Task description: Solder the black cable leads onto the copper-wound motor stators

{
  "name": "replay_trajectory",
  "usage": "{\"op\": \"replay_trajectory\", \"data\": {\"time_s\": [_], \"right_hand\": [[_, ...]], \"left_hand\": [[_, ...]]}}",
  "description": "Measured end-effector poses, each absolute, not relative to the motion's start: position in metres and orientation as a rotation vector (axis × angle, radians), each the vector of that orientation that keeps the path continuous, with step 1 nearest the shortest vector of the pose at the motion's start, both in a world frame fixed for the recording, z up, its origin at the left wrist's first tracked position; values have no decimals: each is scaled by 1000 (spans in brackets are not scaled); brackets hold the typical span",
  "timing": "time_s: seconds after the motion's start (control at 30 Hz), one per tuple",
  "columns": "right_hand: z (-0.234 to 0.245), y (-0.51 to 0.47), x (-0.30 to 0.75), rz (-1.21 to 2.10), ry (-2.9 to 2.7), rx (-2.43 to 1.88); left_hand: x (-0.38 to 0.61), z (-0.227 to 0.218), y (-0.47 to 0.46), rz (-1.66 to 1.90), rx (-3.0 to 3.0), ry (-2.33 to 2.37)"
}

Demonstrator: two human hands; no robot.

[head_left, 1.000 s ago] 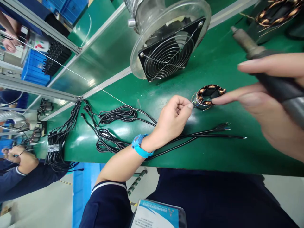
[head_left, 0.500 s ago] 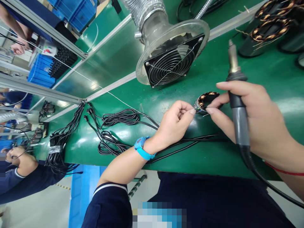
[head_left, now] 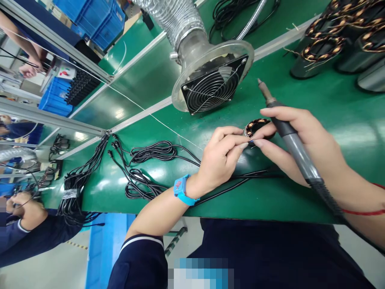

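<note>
A small motor stator with copper windings lies on the green bench. My left hand, with a blue wrist strap, pinches a thin wire at the stator's near edge. My right hand grips a grey soldering iron, its tip pointing up and away, while thumb and forefinger reach to the same wire at the stator. Black cables run under both hands.
A fume extractor fan on a flexible duct stands just behind the stator. Several more stators sit at the back right. Coiled black cables lie to the left. Another person's hands are at the far left.
The right hand drew in closer to the stator and turned the soldering iron from level to tip-up. My fingers of both hands now meet at the wire. The view shifted back slightly.
</note>
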State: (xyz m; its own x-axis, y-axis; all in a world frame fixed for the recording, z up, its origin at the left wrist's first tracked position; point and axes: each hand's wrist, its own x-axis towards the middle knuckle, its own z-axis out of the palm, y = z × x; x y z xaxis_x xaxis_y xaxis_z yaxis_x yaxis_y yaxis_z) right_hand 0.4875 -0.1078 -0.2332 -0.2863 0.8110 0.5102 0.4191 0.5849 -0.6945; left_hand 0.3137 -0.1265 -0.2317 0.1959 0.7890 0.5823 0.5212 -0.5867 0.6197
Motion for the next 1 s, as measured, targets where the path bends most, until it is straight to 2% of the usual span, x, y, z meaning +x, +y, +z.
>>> {"op": "replay_trajectory", "data": {"time_s": [0.37,0.8,1.0], "right_hand": [[-233,-107,487,668,-1856,-1031],[-236,-95,501,361,-2220,-832],[-240,-92,499,336,-2115,-1002]], "left_hand": [[311,-231,-127,1226,2309,1261],[309,-231,-125,1177,2039,1235],[309,-232,-124,1128,1891,1273]]}}
